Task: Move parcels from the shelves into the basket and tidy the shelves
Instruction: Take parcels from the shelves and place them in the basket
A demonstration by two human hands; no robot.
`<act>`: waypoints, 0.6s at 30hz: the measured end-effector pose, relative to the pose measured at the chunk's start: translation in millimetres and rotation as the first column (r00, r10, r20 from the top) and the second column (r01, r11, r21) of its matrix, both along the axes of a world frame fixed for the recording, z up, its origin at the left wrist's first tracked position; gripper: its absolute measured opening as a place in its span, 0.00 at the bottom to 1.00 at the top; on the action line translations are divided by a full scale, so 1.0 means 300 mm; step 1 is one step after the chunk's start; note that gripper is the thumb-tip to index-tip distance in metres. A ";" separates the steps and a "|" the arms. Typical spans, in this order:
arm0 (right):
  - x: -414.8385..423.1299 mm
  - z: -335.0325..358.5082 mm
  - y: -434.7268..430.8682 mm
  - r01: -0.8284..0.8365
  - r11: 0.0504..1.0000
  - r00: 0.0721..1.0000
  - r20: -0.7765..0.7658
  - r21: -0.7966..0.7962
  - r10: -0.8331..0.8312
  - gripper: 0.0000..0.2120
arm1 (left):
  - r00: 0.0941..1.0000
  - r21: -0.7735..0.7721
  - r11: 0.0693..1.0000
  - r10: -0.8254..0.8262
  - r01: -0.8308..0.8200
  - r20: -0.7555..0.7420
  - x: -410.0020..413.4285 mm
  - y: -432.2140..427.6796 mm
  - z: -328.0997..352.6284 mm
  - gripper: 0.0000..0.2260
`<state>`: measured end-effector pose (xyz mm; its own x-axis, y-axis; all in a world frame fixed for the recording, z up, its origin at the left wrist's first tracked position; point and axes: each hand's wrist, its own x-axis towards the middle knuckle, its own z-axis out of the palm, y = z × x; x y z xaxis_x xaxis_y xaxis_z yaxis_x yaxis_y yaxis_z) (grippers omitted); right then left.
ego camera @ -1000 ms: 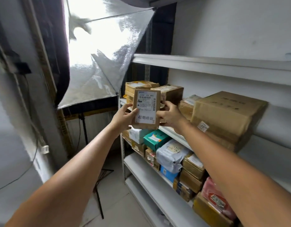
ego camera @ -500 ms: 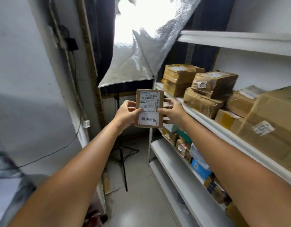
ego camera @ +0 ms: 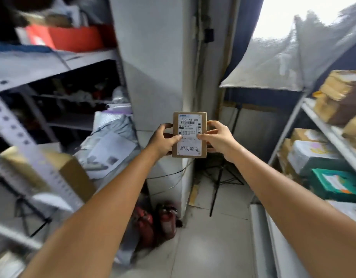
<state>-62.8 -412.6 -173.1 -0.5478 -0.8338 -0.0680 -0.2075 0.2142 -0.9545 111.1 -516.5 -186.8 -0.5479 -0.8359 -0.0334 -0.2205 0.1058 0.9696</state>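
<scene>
Right now the parcel is in mid-air at centre view, upright, label toward the camera, well apart from both shelf units. The left hand pinches its left edge and the right hand its right edge. Fingers are clamped on the box, thumbs across the label, the rest behind it. The basket is not in view, so the drop spot can't be judged.

Risks:
- The grip is only an edge pinch from 2 sides. A fast swing, or 1 hand letting go early, could let the small box twist out and hit the floor.
- The floor is cluttered: a tripod far right of centre, red items at the pillar foot, and a loose cable. A trip or snag looks likely.
- Grey bags bulge off the left rack, so an elbow could knock them.
- Boxes on the right shelf sit near its edge, and a brush could topple them.

The left side is blurred, so details there are uncertain.
</scene>
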 end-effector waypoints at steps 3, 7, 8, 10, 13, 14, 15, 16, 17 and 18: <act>0.148 -0.053 -0.026 -0.146 0.988 0.989 0.034 0.040 0.145 0.27 | 0.987 -0.023 0.987 0.162 -0.162 0.005 0.192 0.061 -0.057 0.20; 0.389 -0.113 -0.061 -0.314 0.947 0.950 0.017 0.072 0.313 0.29 | 0.935 -0.018 0.937 0.350 -0.350 0.059 0.465 0.143 -0.111 0.19; 0.452 -0.127 -0.070 -0.352 0.933 0.936 0.005 0.070 0.352 0.29 | 0.917 -0.002 0.919 0.394 -0.395 0.057 0.531 0.161 -0.120 0.19; 0.582 -0.148 -0.089 -0.425 0.903 0.904 -0.022 0.068 0.427 0.29 | 0.874 0.011 0.875 0.482 -0.484 0.061 0.665 0.192 -0.134 0.18; 0.781 -0.182 -0.124 -0.530 0.846 0.847 -0.004 0.068 0.531 0.28 | 0.817 0.042 0.817 0.571 -0.575 0.075 0.858 0.249 -0.143 0.19; 0.849 -0.190 -0.132 -0.564 0.823 0.825 0.012 0.067 0.564 0.27 | 0.794 0.045 0.794 0.602 -0.606 0.080 0.924 0.267 -0.148 0.21; 0.914 -0.199 -0.139 -0.597 0.800 0.802 0.023 0.062 0.597 0.25 | 0.771 0.039 0.771 0.629 -0.635 0.100 0.990 0.282 -0.157 0.22; 0.978 -0.212 -0.147 -0.626 0.778 0.780 0.026 0.059 0.626 0.24 | 0.748 0.024 0.751 0.654 -0.660 0.116 1.050 0.300 -0.161 0.22; 1.041 -0.223 -0.153 -0.653 0.755 0.757 0.024 0.054 0.653 0.24 | 0.727 0.023 0.731 0.673 -0.681 0.134 1.112 0.311 -0.173 0.22; 1.102 -0.238 -0.161 -0.679 0.732 0.734 0.025 0.053 0.679 0.25 | 0.709 0.026 0.713 0.691 -0.701 0.141 1.167 0.324 -0.181 0.22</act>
